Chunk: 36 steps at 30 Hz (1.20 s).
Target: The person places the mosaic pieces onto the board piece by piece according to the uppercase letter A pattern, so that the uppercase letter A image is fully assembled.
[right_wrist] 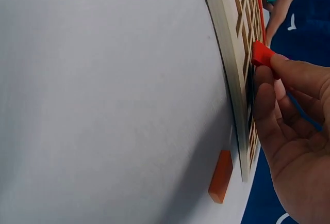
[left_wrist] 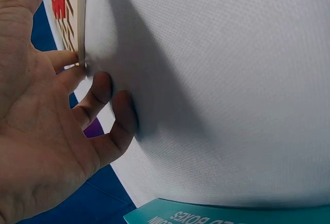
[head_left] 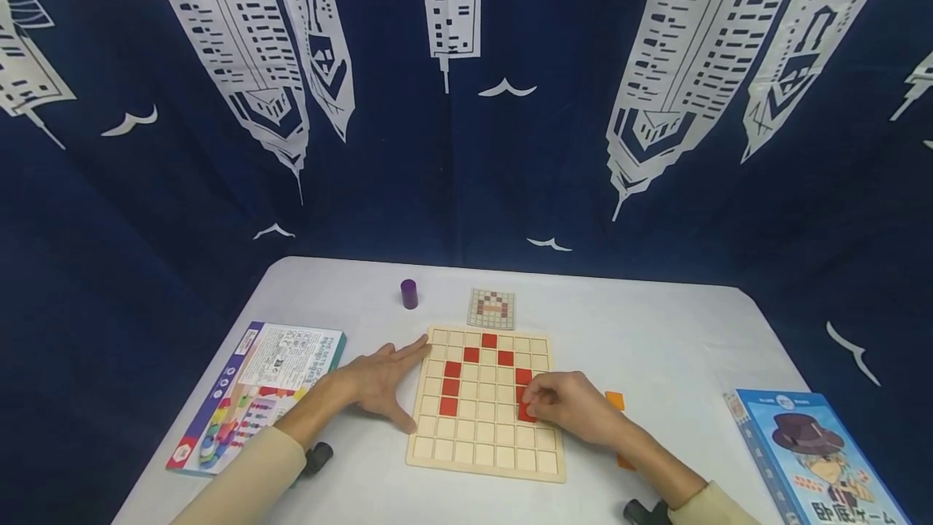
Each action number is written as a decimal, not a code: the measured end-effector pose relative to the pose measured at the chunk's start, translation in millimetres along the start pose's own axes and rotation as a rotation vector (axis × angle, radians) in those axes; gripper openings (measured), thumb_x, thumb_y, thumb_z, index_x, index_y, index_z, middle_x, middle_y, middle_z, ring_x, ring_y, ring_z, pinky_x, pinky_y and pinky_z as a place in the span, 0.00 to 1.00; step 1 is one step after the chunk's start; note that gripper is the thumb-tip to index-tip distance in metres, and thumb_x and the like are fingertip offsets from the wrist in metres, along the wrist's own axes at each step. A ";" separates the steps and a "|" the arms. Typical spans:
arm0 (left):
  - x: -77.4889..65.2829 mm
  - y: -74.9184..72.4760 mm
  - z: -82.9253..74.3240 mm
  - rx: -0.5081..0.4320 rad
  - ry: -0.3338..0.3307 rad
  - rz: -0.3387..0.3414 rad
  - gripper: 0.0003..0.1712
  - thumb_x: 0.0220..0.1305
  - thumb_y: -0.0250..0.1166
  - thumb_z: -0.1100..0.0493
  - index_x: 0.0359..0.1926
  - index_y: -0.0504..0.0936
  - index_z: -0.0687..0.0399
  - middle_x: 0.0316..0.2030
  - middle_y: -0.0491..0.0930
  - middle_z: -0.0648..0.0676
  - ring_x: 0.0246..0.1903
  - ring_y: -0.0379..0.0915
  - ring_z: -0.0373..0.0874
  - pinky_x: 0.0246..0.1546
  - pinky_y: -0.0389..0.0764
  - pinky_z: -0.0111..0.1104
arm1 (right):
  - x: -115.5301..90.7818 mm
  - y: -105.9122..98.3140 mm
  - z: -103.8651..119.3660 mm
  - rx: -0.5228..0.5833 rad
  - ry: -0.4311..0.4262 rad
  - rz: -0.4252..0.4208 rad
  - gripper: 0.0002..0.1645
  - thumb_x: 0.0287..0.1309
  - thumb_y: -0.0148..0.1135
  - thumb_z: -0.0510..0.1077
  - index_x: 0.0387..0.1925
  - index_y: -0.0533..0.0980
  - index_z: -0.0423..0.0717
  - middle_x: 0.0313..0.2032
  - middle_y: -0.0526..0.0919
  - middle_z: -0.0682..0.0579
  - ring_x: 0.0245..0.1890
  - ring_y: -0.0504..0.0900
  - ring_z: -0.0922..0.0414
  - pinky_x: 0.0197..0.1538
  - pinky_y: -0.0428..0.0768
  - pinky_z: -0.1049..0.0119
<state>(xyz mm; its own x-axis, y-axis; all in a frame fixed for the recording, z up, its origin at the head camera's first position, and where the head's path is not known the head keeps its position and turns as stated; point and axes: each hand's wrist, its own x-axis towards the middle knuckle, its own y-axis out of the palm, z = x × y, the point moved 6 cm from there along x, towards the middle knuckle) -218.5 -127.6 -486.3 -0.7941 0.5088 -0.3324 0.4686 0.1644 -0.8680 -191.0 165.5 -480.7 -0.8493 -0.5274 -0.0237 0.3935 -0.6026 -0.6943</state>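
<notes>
A wooden grid board [head_left: 484, 454] lies on the white table, with several red square tiles [head_left: 449, 387] set in its cells in an arch-like pattern. My left hand [head_left: 381, 383] is spread along the board's left edge, thumb and fingertips touching it. Over the right part of the board, my right hand [head_left: 568, 405] pinches a red tile [right_wrist: 262, 54] between thumb and fingers, as the right wrist view shows. The fingers partly hide the tiles beneath them in the head view; whether the pinched tile is fully seated I cannot tell.
Behind the board lies a small pattern card [head_left: 492, 309], with a purple cylinder [head_left: 409, 295] to its left. Orange tiles [head_left: 615, 400] lie right of the board, partly behind the right arm. A printed box [head_left: 291, 351] is at left, a blue box [head_left: 824, 460] at right.
</notes>
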 end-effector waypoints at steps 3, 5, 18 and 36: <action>0.2 -0.9 -0.8 0.002 0.002 -0.002 0.76 0.34 0.80 0.29 0.81 0.50 0.42 0.81 0.40 0.43 0.74 0.47 0.72 0.63 0.64 0.68 | 1.0 2.7 0.6 -0.016 0.007 0.009 0.08 0.59 0.69 0.37 0.34 0.83 0.55 0.29 0.83 0.64 0.29 0.79 0.67 0.35 0.81 0.71; 0.6 -1.0 -0.8 0.004 0.005 -0.003 0.76 0.34 0.80 0.29 0.81 0.50 0.42 0.81 0.41 0.43 0.74 0.47 0.72 0.63 0.65 0.67 | 1.2 3.9 0.6 -0.019 0.011 0.017 0.07 0.59 0.69 0.37 0.34 0.83 0.54 0.28 0.83 0.64 0.29 0.79 0.67 0.35 0.81 0.71; 0.5 -0.5 -0.9 0.015 0.003 -0.010 0.76 0.33 0.80 0.29 0.80 0.51 0.42 0.81 0.42 0.44 0.73 0.49 0.71 0.61 0.67 0.68 | 1.3 3.4 0.9 -0.049 -0.005 0.006 0.09 0.58 0.69 0.37 0.33 0.82 0.56 0.27 0.80 0.65 0.28 0.77 0.67 0.34 0.79 0.71; 4.4 4.8 3.0 0.031 0.002 -0.010 0.76 0.33 0.80 0.28 0.80 0.51 0.44 0.81 0.41 0.44 0.74 0.49 0.70 0.62 0.65 0.68 | 4.2 5.5 2.5 -0.091 -0.008 -0.001 0.07 0.59 0.71 0.39 0.34 0.83 0.56 0.28 0.77 0.64 0.29 0.74 0.66 0.32 0.77 0.71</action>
<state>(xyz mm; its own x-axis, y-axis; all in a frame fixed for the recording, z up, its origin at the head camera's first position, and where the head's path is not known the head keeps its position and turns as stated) -220.9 -127.0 -493.1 -0.7978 0.5090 -0.3230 0.4486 0.1433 -0.8822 -191.5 158.4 -482.8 -0.8467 -0.5318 -0.0176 0.3589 -0.5464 -0.7568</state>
